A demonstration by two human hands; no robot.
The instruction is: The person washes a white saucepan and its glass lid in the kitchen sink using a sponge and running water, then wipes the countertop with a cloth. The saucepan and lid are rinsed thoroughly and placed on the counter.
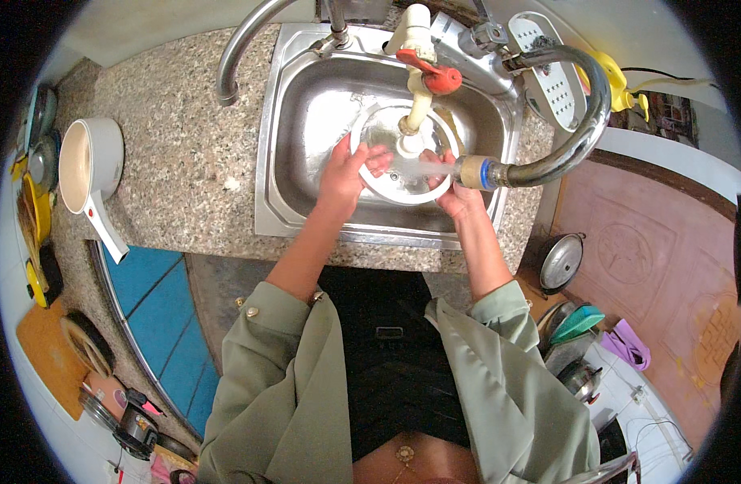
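Note:
Both hands hold a clear round pot lid with a white rim (pixel 377 192) over a stainless steel sink (pixel 304 199). My left hand (pixel 352 172) grips its left edge, the fingers reaching over the clear part. At the lid's right edge is my right hand (pixel 455 187), partly hidden by the end of a curved metal faucet (pixel 597 121). Water streams from this faucet leftward across the lid. A white knob stands at the lid's middle, just below a cream plastic tap with a red handle (pixel 434 74).
A white saucepan (pixel 106 158) stands on the granite counter (pixel 183 151) at the left. Another curved faucet (pixel 228 78) arches at the sink's upper left. A perforated metal soap rack (pixel 558 91) is at the upper right. A wooden cutting board (pixel 44 351) lies at the far left.

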